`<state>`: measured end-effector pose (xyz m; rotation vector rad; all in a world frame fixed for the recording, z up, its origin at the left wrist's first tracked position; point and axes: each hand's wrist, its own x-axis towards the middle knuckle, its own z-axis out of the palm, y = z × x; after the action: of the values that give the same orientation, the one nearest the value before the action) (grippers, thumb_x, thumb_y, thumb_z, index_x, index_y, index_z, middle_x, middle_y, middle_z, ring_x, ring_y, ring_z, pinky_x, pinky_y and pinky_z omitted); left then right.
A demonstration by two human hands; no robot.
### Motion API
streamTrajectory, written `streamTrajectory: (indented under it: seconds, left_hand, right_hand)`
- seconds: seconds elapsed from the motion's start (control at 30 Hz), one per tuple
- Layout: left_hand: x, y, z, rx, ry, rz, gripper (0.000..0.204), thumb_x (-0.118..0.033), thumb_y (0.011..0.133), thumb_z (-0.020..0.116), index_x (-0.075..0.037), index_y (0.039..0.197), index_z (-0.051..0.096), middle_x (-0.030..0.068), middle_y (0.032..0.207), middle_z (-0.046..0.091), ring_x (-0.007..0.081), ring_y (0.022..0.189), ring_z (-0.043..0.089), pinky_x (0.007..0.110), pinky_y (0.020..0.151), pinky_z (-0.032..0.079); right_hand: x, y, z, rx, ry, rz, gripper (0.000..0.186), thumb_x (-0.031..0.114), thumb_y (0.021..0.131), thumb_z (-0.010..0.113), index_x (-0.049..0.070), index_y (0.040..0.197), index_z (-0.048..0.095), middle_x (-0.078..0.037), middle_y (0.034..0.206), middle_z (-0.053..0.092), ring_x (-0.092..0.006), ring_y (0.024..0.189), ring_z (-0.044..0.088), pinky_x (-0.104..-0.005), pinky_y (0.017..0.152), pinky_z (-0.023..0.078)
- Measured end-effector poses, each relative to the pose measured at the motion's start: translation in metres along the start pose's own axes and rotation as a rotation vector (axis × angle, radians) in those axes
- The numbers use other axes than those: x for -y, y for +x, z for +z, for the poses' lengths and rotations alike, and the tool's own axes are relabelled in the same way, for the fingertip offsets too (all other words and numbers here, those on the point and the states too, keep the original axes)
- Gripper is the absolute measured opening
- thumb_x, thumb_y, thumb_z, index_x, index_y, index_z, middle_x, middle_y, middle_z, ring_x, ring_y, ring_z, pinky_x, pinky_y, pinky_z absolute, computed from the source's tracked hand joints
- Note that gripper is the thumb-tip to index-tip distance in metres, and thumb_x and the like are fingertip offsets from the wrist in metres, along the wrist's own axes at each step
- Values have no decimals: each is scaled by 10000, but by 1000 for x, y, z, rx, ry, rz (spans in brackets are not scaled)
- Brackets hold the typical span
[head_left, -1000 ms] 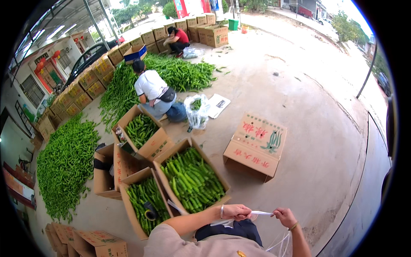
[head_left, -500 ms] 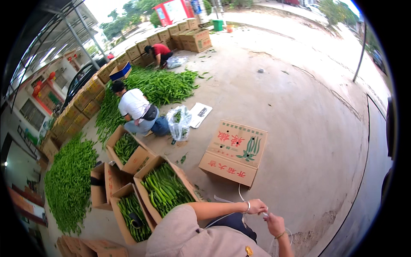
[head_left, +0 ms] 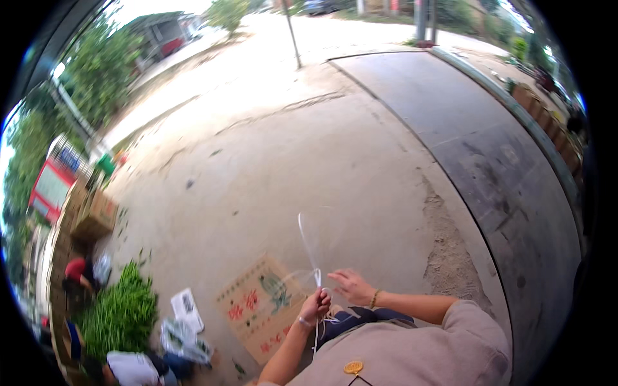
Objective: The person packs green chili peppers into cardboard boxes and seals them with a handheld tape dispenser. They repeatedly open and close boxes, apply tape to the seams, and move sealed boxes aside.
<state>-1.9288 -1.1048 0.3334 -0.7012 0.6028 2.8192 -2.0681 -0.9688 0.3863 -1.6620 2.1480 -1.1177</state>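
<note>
My left hand [head_left: 315, 305] is closed around a white packing strap [head_left: 318, 276]. One loop of the strap swings up and away above that hand, blurred by motion, and another length hangs down beside my lap. Close by on the right, my right hand [head_left: 351, 287] has its fingers stretched out toward the strap, with nothing seen in them. Just left of my hands a closed cardboard carton [head_left: 270, 321], printed in red with green peppers, sits on the concrete; its near side is partly hidden by my left forearm.
Far left, two people crouch by a heap of green peppers [head_left: 122, 309]: one in a white shirt [head_left: 132, 368], one in a red top [head_left: 76, 269]. Plastic bags [head_left: 183, 341] and a white sheet [head_left: 187, 310] lie near them. Stacked cartons [head_left: 95, 215] stand behind. Dark floor plates [head_left: 476, 148] run along the right.
My view has swung right, so the open pepper cartons have left it. My hands, formerly together on the strap, are now apart; the right one has opened and a strap loop has flown up.
</note>
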Motion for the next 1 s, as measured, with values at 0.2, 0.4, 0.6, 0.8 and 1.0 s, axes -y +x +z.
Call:
streamTrajectory:
  seconds: [0.2, 0.4, 0.6, 0.8, 1.0]
  left_hand:
    - [-50, 48, 37, 83, 50, -73, 353, -387, 980, 321, -143, 741, 409, -2, 621, 399, 75, 407, 283, 204, 359, 230]
    - [-65, 116, 53, 50, 335, -246, 329, -352, 932, 371, -101, 740, 462, 56, 647, 502, 137, 417, 378, 235, 369, 277]
    - [-75, 219, 74, 234, 169, -499, 293, -244, 865, 405, -15, 892, 586, 108, 729, 593, 122, 347, 352, 201, 313, 253]
    - [-82, 318, 206, 113, 393, -603, 269, -238, 853, 470, -10, 943, 580, 114, 766, 604, 120, 420, 437, 195, 345, 321]
    - [-82, 405, 347, 261, 1298, -64, 192, -222, 874, 609, -42, 943, 618, -1, 654, 593, 63, 501, 448, 194, 455, 358]
  right_hand:
    - [-39, 11, -13, 286, 1093, 596, 386, 336, 902, 575, 75, 1185, 553, 12, 944, 584, -76, 875, 525, -242, 790, 442]
    - [-76, 15, -27, -19, 771, 709, 226, 268, 866, 582, 54, 938, 576, -29, 890, 593, -124, 824, 556, -261, 693, 463]
    - [-127, 19, -127, -242, -200, -16, 180, 195, 839, 582, 42, 921, 539, -86, 1350, 391, -247, 1209, 419, -420, 964, 381]
    - [-221, 17, -229, -225, -61, -121, 92, 72, 822, 532, 32, 874, 467, -132, 866, 600, -301, 853, 608, -448, 978, 385]
    - [-290, 3, -313, -476, 116, 232, 112, 106, 834, 514, 30, 868, 440, -187, 701, 537, -380, 673, 564, -409, 572, 441]
